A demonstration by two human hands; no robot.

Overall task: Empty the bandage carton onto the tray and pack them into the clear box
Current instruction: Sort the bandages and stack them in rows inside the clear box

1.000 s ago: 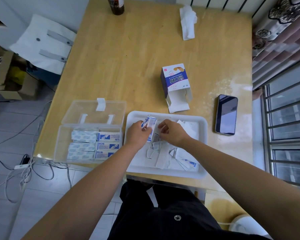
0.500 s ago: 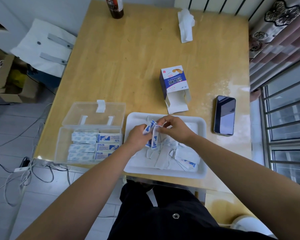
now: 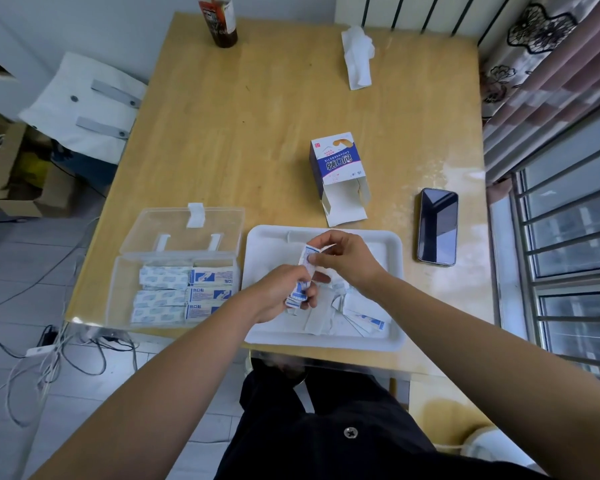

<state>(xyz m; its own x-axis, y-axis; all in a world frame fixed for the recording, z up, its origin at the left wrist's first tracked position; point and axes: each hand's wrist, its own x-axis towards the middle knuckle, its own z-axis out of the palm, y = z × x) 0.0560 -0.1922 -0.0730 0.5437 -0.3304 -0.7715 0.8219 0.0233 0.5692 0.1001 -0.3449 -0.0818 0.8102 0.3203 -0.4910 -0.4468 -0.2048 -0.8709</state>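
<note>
Wooden worktop (image 3: 257,133) beside barred window (image 3: 575,271), tiled floor (image 3: 66,410) below. Over tray (image 3: 394,341), left hand (image 3: 278,292) gripping bandages (image 3: 298,294), right hand (image 3: 347,261) pinching a strip (image 3: 307,255).

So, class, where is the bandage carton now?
In the head view, the bandage carton lies on the table right of centre, just beyond the white tray, with the phone to its right.

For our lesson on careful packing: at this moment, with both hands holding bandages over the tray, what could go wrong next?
1. The left hand grips a stack of bandages while the right hand pinches a single bandage against it; the stack might slip and scatter.
2. The clear box sits near the front edge of the table, so a forearm nudge could push it off.
3. The loose bandages are pale on the white tray and easily overlooked.
</note>
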